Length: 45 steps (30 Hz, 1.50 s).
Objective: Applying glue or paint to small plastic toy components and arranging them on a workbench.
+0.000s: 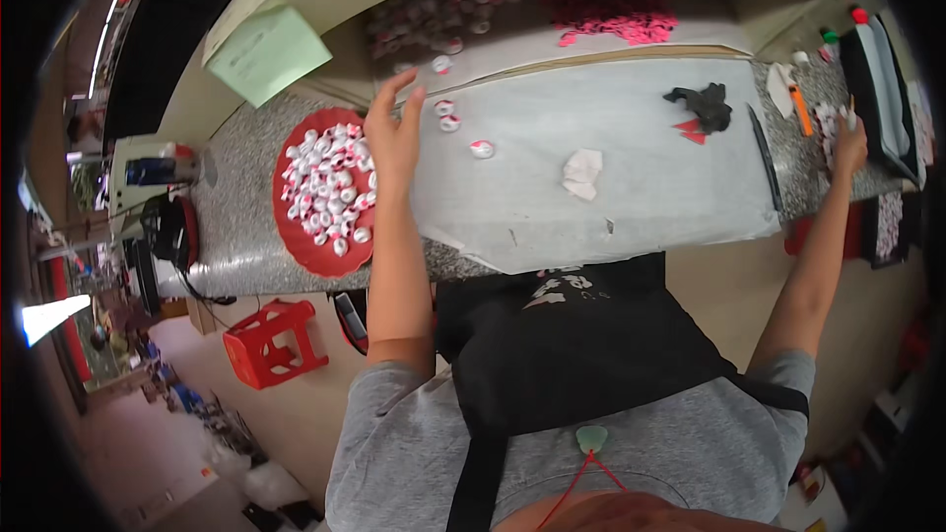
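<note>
My left hand [396, 138] is over the left edge of the white sheet [650, 187], its thumb and forefinger apart and nothing visible between them. Close to those fingers lie a few small rounded white pieces with pink-red markings [448, 124]; one more such piece [482, 149] sits further right. Partly behind my left wrist, a red scalloped plate [286, 227] holds a heap of similar pieces [330, 177]. At the far right of the counter, my right hand [849, 146] has its fingers closed around something slim, too small to make out.
A crumpled white tissue [582, 173], a black cloth [705, 106] and a dark thin stick [764, 158] lie on the sheet. Behind are pink pieces [621, 28] under a shelf. An orange marker-like tool [799, 110] and a black box [880, 89] stand right; a red stool [276, 340] stands below left.
</note>
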Available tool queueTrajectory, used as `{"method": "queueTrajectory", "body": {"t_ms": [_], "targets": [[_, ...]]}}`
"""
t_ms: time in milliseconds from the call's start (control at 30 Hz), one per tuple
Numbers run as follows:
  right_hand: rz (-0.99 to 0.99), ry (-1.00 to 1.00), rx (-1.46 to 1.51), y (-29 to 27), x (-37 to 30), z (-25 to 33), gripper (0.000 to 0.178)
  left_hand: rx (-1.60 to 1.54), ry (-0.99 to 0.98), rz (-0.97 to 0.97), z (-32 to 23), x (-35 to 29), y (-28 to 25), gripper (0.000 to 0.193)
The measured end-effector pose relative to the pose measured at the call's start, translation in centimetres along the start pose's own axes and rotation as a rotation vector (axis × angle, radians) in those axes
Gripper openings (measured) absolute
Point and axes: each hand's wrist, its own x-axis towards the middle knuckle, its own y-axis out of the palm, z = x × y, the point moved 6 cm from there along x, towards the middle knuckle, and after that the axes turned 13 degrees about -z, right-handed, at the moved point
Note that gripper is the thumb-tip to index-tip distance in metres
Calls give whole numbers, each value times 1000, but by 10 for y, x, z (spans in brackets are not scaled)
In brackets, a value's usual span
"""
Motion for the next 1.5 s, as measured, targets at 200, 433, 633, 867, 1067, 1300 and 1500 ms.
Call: {"method": "queueTrajectory", "body": {"t_ms": [200,433,633,867,1067,1300,1500], "targets": [[167,74,-147,41,21,-16,43,372,202,-18,1,20,19,25],[202,43,-238,28,29,-13,39,459,220,57,-3,20,40,23],[-118,-15,827,-95,-65,77,33,-394,-303,159,-19,-14,43,19],[786,197,1434,-204,-220,252,29,-1009,-656,401,-62,-74,52,23],[927,369,1625,-238,-247,290,30,-1034,-590,318,-78,-96,35,29],[603,274,1873,-265,-240,302,27,-1009,-526,233,-78,-104,16,36],[396,-248,1752,-292,-241,305,36,-1005,-507,232,-78,-104,14,37]]}}
